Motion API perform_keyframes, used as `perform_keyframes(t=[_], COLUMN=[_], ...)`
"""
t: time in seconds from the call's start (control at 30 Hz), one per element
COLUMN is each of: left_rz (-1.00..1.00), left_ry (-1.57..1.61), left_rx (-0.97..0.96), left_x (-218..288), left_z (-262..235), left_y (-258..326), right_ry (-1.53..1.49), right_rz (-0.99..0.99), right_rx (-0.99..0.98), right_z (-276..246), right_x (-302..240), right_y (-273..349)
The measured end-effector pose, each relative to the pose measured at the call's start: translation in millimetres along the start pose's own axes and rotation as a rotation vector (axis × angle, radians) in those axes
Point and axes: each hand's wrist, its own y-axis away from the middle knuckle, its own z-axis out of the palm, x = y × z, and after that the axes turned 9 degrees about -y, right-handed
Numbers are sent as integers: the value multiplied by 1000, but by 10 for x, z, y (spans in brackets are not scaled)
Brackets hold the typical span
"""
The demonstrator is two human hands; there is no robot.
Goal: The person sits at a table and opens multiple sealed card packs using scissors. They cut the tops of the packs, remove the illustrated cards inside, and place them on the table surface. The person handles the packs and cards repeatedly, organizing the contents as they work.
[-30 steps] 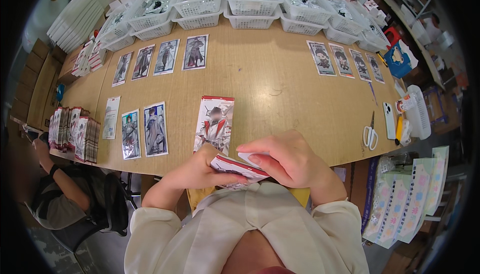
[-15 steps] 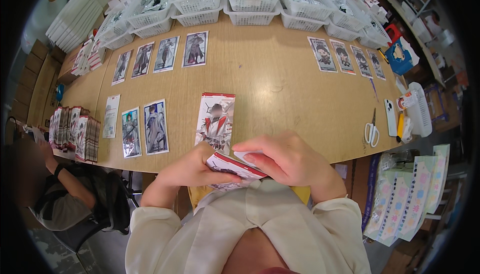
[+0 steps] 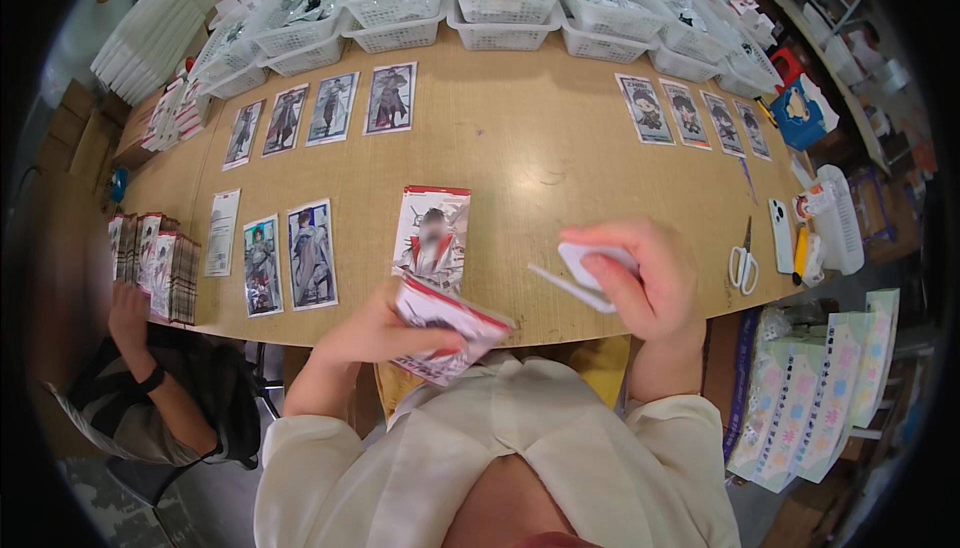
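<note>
Left hand (image 3: pixel 368 328), half-closed, grips a red-white packet (image 3: pixel 472 322); right hand (image 3: pixel 655 273) pinches white cards (image 3: pixel 577 260).

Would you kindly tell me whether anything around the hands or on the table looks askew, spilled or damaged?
Nothing looks spilled or damaged. What stands out is a thin white piece at the right hand, slanting out below the white card pinched there rather than lying flush with it; its hold is unclear.

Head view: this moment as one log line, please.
left hand: holds red-edged packet | right hand: holds white cards | table ahead: red-topped packet
</note>
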Motion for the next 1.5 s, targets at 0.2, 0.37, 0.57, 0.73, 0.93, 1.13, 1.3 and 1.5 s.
perform_keyframes(t=[0.2, 0.37, 0.57, 0.73, 0.93, 1.13, 1.3, 1.5], left_rz=[95, 149, 361, 410, 487, 689, 771, 857], left_ry=[669, 1016, 534, -477, -714, -849, -1105, -1424], left_rx=[179, 200, 315, 677, 794, 867, 907, 1048], left_x=[-18, -3, -79, 118, -54, -151, -117, -145], left_z=[9, 20, -253, -394, -310, -268, -273, -255], left_y=[-256, -306, -252, -230, -219, -315, -312, -329], right_ry=[249, 523, 565, 686, -35, -194, -82, -96], right_rz=[556, 546, 412, 267, 64, -97, -109, -14], right_rx=[-12, -108, 16, 122, 115, 135, 186, 205], right_z=[240, 606, 686, 612, 607, 737, 828, 891], right_x=[929, 1424, 1506, 1360, 533, 170, 84, 113], right_y=[163, 464, 515, 418, 5, -128, -201, -193])
